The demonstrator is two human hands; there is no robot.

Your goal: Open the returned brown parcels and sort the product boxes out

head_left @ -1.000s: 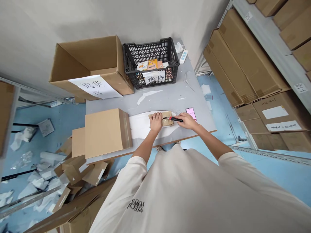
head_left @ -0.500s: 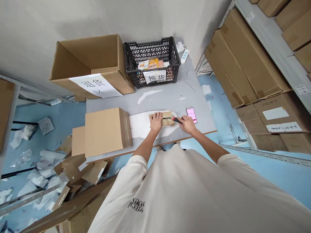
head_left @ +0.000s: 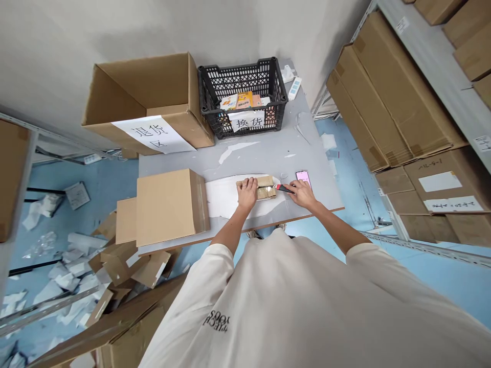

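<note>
A person in a white T-shirt bends to a small cardboard box [head_left: 265,193] on a grey table [head_left: 264,156], near the edge closest to the body. The left hand [head_left: 247,193] lies over the box's left end, fingers bent across the top; from where I stand, I cannot tell whether the thumb pinches it. The right hand [head_left: 302,193] is closed around a red-and-black cutter [head_left: 284,188], its tip at the box's right end (whether it touches the cardboard is too small to make out). Beneath the box spreads a white sheet [head_left: 220,197], and a phone with a pink screen [head_left: 304,177] lies just beyond the right hand. A larger closed carton [head_left: 164,207] stands to the left. Along the wall, an open box with a paper sign [head_left: 180,121] sits beside a black plastic crate [head_left: 220,128] holding small orange and white packages [head_left: 244,99].
</note>
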